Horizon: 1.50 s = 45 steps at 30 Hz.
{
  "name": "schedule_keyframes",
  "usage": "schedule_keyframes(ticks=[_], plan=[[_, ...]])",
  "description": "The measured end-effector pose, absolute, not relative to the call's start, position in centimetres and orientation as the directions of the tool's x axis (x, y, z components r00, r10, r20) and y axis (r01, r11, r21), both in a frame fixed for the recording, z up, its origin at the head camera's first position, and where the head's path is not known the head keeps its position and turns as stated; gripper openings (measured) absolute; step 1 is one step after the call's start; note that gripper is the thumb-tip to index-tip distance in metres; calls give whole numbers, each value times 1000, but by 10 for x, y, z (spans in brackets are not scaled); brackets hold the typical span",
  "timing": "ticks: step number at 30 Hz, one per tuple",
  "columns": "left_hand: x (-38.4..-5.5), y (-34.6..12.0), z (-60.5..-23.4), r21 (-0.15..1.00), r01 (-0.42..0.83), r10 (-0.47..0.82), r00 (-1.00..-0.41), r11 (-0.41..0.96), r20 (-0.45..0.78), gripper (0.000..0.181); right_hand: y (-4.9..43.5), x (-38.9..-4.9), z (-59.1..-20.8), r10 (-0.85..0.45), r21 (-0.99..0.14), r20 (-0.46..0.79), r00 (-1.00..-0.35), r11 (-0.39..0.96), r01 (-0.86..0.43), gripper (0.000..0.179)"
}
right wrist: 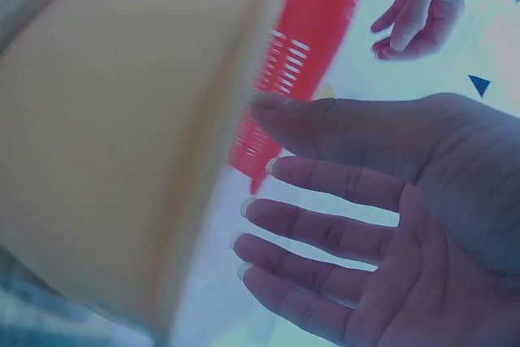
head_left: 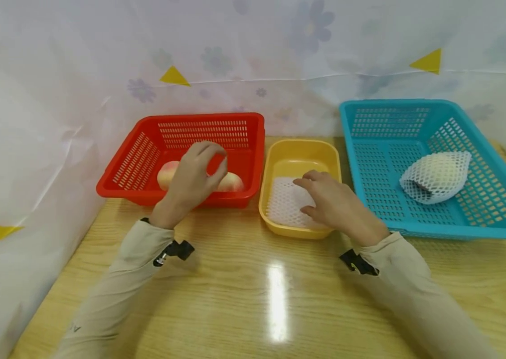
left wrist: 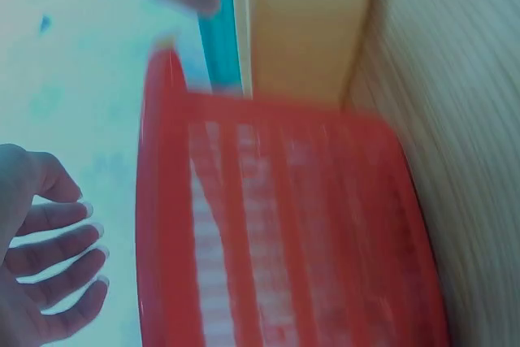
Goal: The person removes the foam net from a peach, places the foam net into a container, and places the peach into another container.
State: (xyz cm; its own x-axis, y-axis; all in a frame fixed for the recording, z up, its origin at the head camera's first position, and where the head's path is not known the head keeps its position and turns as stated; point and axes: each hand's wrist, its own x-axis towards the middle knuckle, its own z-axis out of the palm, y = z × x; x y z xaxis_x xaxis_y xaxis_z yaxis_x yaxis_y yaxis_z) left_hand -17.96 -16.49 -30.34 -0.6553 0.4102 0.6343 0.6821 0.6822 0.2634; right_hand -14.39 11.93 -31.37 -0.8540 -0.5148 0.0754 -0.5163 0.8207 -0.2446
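Note:
My left hand (head_left: 196,172) hovers over the red basket (head_left: 120,194), its fingers loosely bent with nothing between them. Two peaches (head_left: 232,183) show in that basket, partly hidden behind the hand. Over the yellow tray (head_left: 275,230) is my right hand (head_left: 333,204), fingers spread and empty, as the right wrist view also shows. White foam fruit nets (head_left: 285,202) lie in the tray below it, partly covered by the hand. A fruit in a white foam net (head_left: 438,174) rests in the blue basket (head_left: 383,229) on the right.
The baskets and the tray stand in a row at the back of the wooden table (head_left: 217,294). Behind them hangs a pale flowered sheet (head_left: 302,60) with yellow triangles, and it continues down the left side. Both wrists wear black straps.

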Motion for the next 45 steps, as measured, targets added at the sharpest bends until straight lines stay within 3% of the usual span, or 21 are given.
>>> schedule_keyframes(ticks=[8, 15, 27, 33, 35, 41, 45], plan=[[-171, -111, -307, 190, 801, 578, -552, 568, 601, 14, 145, -137, -289, -497, -256, 123, -859, 820, -512, 53], [-171, -86, -315, 195, 821, 626, -542, 537, 560, 14, 187, -141, -280, -464, -228, 100, -880, 850, -475, 49], [-165, -17, -324, 323, 765, 613, -641, 557, 462, 15, 279, -157, -292, -375, -129, -22, -927, 920, -369, 49], [-162, 19, -327, 197, 709, 606, -690, 677, 397, 36, 313, -161, -296, -346, -105, -107, -932, 936, -335, 55], [-161, 30, -327, 156, 675, 603, -722, 721, 340, 42, 322, -162, -296, -330, -95, -131, -935, 943, -319, 58], [-155, 59, -334, 162, 520, 526, -850, 838, 9, 73, 341, -164, -304, -282, -103, -184, -942, 958, -267, 73], [-149, 72, -341, 129, 477, 486, -873, 869, -48, 86, 347, -162, -314, -251, -151, -241, -937, 964, -220, 79]])
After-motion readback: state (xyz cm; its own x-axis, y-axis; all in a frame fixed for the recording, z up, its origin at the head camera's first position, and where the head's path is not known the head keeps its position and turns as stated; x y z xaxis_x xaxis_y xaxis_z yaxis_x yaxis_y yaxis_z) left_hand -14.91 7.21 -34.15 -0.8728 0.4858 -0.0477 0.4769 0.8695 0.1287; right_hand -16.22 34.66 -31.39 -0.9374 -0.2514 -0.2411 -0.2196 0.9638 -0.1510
